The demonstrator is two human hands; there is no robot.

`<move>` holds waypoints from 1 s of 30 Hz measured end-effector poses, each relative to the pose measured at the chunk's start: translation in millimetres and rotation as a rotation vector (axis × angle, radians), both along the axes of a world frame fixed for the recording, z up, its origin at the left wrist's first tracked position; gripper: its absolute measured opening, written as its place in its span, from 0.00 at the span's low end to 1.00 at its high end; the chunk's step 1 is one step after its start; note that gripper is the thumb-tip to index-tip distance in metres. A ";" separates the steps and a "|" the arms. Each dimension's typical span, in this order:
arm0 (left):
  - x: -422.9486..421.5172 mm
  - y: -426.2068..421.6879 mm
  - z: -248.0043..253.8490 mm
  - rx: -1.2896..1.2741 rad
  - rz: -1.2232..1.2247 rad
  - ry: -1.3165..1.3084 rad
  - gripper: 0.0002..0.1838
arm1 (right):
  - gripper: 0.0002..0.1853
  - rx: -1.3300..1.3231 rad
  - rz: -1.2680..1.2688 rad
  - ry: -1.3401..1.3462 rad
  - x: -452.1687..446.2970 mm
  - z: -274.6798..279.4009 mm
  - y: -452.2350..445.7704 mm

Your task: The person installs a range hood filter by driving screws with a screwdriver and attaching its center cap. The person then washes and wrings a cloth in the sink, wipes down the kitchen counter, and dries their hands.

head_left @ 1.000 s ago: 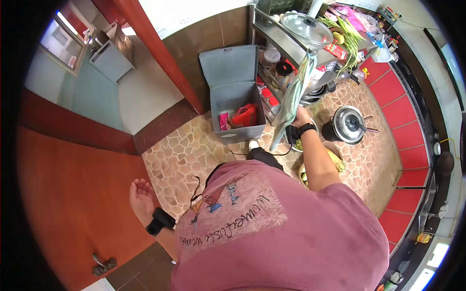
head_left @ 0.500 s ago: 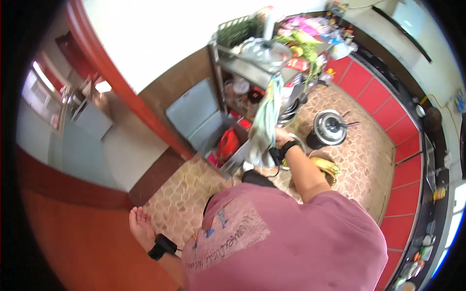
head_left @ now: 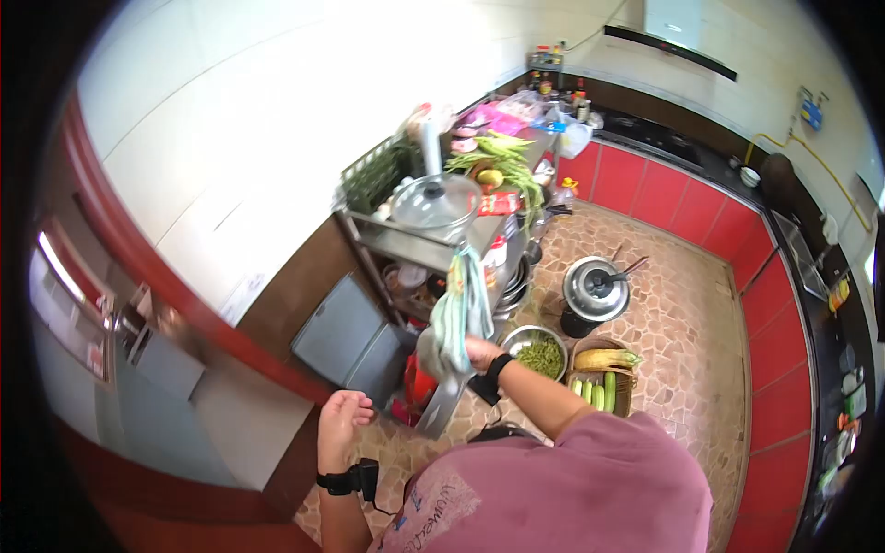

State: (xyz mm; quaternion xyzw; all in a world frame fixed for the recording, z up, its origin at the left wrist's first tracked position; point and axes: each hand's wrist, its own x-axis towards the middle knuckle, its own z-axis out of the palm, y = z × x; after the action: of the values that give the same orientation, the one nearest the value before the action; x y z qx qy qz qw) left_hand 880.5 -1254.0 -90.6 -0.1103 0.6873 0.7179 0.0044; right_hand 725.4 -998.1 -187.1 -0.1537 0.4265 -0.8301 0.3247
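Note:
My right hand (head_left: 482, 353) is closed on a pale green and white towel (head_left: 458, 309) at its lower part. The towel hangs at the front of a metal shelf rack (head_left: 406, 241). Some of my fingers are hidden by the cloth. My left hand (head_left: 345, 419) is raised near the door frame, loosely curled and holding nothing. Close to the towel stands a grey bin (head_left: 343, 323) with its lid raised and red bags (head_left: 419, 380) inside. A glass-lidded pan (head_left: 435, 205) sits on the rack's top.
On the stone-patterned floor are a metal bowl of chopped greens (head_left: 537, 357), a basket (head_left: 619, 394) with cucumbers and a yellow vegetable, and a lidded pot (head_left: 595, 293). Red cabinets (head_left: 645, 189) line the far side. A door frame (head_left: 217, 327) is at the left.
My view has turned, bringing the bowl and basket into fuller sight. My left hand has risen toward the bin and its fingers have curled. My right hand stays on the towel.

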 end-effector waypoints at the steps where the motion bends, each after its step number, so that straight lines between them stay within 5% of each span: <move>1: -13.5 12.4 0.8 0.039 -0.056 -0.033 0.12 | 0.18 -0.034 -0.020 -0.052 -2.8 -10.4 -4.2; 4: -51.7 53.2 6.6 0.285 -0.220 -0.024 0.16 | 0.15 -0.149 0.046 -0.214 2.1 -8.4 -0.7; 7: -95.4 90.2 -9.0 0.793 -0.342 -0.093 0.23 | 0.14 -0.272 0.139 -0.236 -3.1 7.1 -3.1; 10: -139.0 132.4 -42.7 0.937 -0.147 -0.153 0.23 | 0.08 -0.584 0.173 -0.623 -27.5 -8.2 -16.9; 11: -148.2 144.0 -42.3 0.885 -0.123 -0.121 0.20 | 0.10 -0.477 0.101 -0.573 -36.8 -9.1 -15.8; 13: -178.4 142.6 -70.2 1.007 -0.525 -0.064 0.17 | 0.11 -0.010 -0.154 -0.346 -33.0 20.0 -4.5; 14: -167.8 177.5 -33.9 0.698 0.005 -0.135 0.15 | 0.11 0.003 -0.177 -0.281 -32.9 31.7 4.1; 22: -193.6 207.9 -50.5 0.662 -0.063 0.015 0.18 | 0.11 -0.369 -0.104 -0.008 -28.2 107.4 75.6; 25: -197.2 219.3 -46.8 0.420 0.106 0.110 0.19 | 0.11 -0.331 -0.246 0.077 -37.3 95.2 72.9; 27: -206.5 204.7 -68.5 -0.245 0.072 0.231 0.20 | 0.12 -0.222 -0.429 0.205 -46.7 74.4 57.8; 30: -194.2 208.8 -56.3 -0.498 0.104 0.426 0.21 | 0.12 0.047 -0.770 0.533 -57.8 44.9 37.6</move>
State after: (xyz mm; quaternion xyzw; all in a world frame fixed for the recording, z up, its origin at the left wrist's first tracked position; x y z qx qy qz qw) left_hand 686.3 -1045.2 -147.0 0.0094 0.8205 0.5342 -0.2032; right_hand 667.6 -960.4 -142.2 -0.1848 0.5396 -0.8119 -0.1244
